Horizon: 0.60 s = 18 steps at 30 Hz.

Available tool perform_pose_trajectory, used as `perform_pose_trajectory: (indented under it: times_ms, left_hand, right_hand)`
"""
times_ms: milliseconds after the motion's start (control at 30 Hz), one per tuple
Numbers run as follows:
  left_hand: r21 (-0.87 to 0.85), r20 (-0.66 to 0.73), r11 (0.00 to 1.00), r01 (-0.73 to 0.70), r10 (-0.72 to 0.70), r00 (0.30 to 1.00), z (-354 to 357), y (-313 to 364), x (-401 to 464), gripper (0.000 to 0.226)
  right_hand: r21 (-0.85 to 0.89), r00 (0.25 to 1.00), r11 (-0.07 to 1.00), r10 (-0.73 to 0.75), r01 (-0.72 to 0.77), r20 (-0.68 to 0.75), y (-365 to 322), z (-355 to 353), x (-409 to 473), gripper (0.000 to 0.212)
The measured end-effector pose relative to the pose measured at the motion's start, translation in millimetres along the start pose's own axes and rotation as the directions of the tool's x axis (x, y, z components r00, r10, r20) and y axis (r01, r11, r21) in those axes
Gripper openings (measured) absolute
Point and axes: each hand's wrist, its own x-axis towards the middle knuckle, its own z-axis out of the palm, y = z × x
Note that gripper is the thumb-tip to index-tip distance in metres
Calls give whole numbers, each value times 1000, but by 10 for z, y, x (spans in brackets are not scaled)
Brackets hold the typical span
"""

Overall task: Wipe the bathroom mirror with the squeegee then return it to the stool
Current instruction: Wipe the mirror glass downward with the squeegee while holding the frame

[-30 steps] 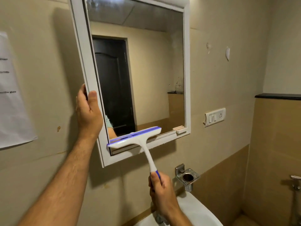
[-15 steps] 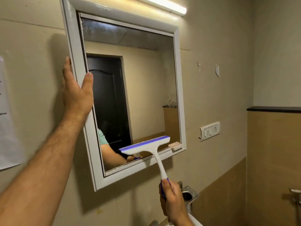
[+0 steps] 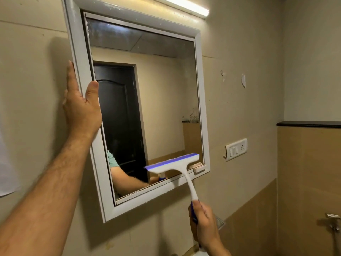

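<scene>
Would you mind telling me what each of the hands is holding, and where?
Right hand grips the squeegee by its handle's blue end; left hand holds the mirror frame's left edge.

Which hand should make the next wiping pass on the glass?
Right. The right hand already grips the squeegee, its blade at the mirror's lower right; the left hand steadies the frame.
</scene>
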Motion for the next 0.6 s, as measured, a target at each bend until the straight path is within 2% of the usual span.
perform_pose_trajectory:
  times_ms: [167, 333, 433, 533, 600]
  left_hand:
    - [4, 26, 1000, 26, -26, 999, -34, 4, -6, 65]
    - [44, 47, 998, 35, -37, 998, -57, 134, -86, 63]
    - [54, 56, 997, 48, -51, 997, -68, 187, -118, 62]
    - [61, 59, 997, 42, -45, 997, -80, 187, -118, 62]
    - [65, 60, 997, 44, -48, 997, -81, 196, -122, 62]
  right_hand:
    - [-49, 999, 998, -40, 41, 20, -51, -72, 30, 51]
    - [-52, 985, 984, -169, 170, 20, -474, 59, 323, 50]
    - [-42, 994, 994, -100, 102, 34, -347, 87, 252, 50]
    - [56, 1000, 998, 9, -9, 7, -33, 102, 31, 62]
    - [100, 1000, 995, 18, -18, 3, 91, 92, -65, 74]
